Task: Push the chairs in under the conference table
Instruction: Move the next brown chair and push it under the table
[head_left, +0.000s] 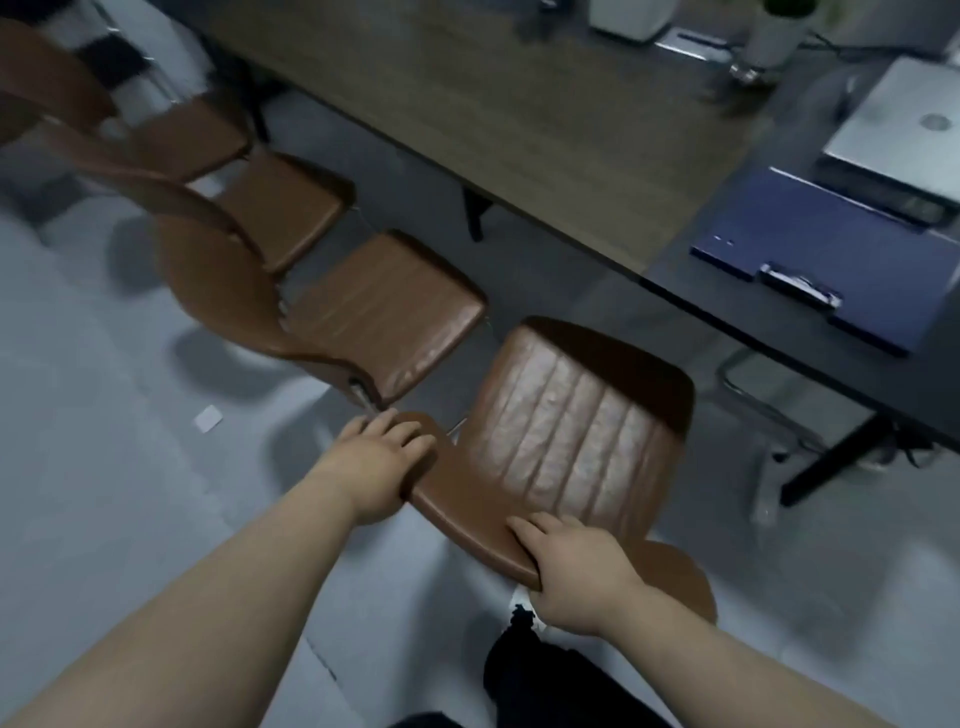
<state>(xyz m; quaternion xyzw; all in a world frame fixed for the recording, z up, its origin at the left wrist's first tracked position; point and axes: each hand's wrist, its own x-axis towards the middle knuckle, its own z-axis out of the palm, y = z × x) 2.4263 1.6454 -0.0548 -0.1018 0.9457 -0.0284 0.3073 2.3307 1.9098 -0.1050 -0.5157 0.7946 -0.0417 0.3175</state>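
A brown leather chair (561, 431) stands right in front of me, its seat facing the conference table (519, 130), whose wood-and-black top runs diagonally across the upper right. My left hand (384, 462) grips the left end of the chair's backrest top, fingers curled over the edge. My right hand (566, 566) grips the right part of the same backrest edge. The seat's front edge lies near the table's edge, partly in its shadow. To the left stand a second brown chair (384, 317) and a third brown chair (280, 208), pulled out from the table.
A fourth brown chair (192, 135) sits further back on the left. On the table lie a blue folder (841, 260), a silver laptop (904, 130) and a glass (763, 47). A black table leg (831, 457) stands right of the chair. A white scrap (208, 418) lies on the grey floor.
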